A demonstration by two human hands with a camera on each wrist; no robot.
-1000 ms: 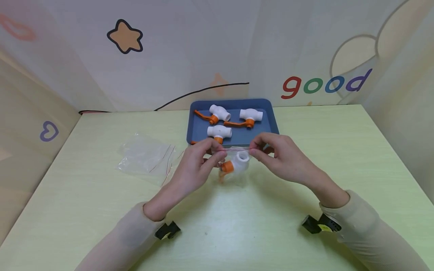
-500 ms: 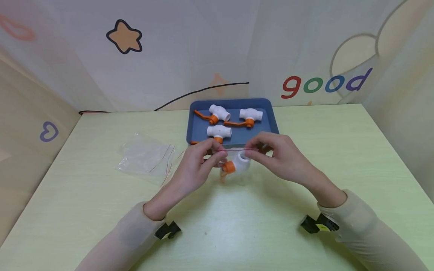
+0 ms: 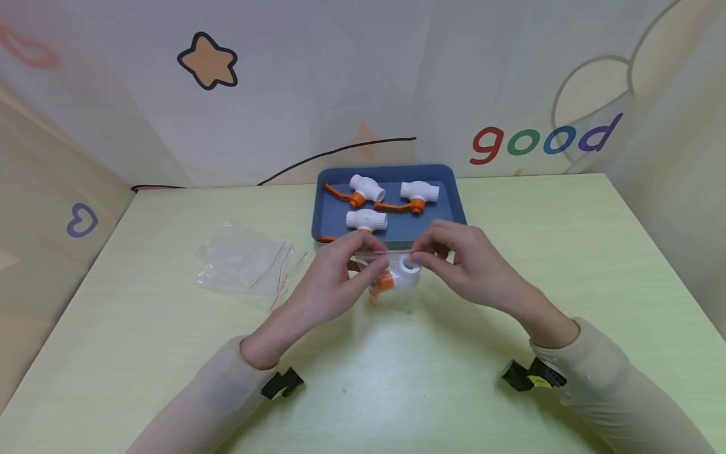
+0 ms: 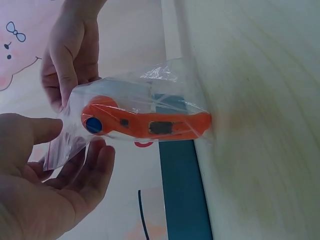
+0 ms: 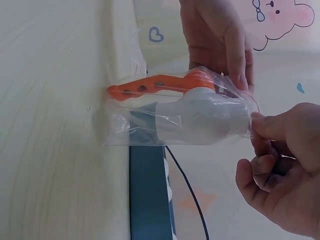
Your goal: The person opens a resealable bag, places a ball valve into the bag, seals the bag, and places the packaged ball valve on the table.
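My right grip (image 3: 467, 261) pinches a clear zip bag (image 4: 135, 92) by its sealing edge, in front of the blue tray (image 3: 401, 227); my left grip (image 3: 334, 274) apparently pinches it too, an orange-handled white ball valve (image 5: 200, 117) inside.

From where I stand: zip bag (image 5: 119, 125), thin clear plastic film, glossy, creased; flat bags (image 3: 241, 258), same glossy film; valve body (image 5: 192, 120) and lever (image 4: 140, 125), smooth hard plastic by look; tray (image 3: 447, 221), smooth matt plastic; tabletop (image 3: 374, 391), wood-grained, smooth, faint sheen; backdrop (image 3: 317, 75), matt cloth, softly creased; sleeves (image 3: 607, 372), matt cloth
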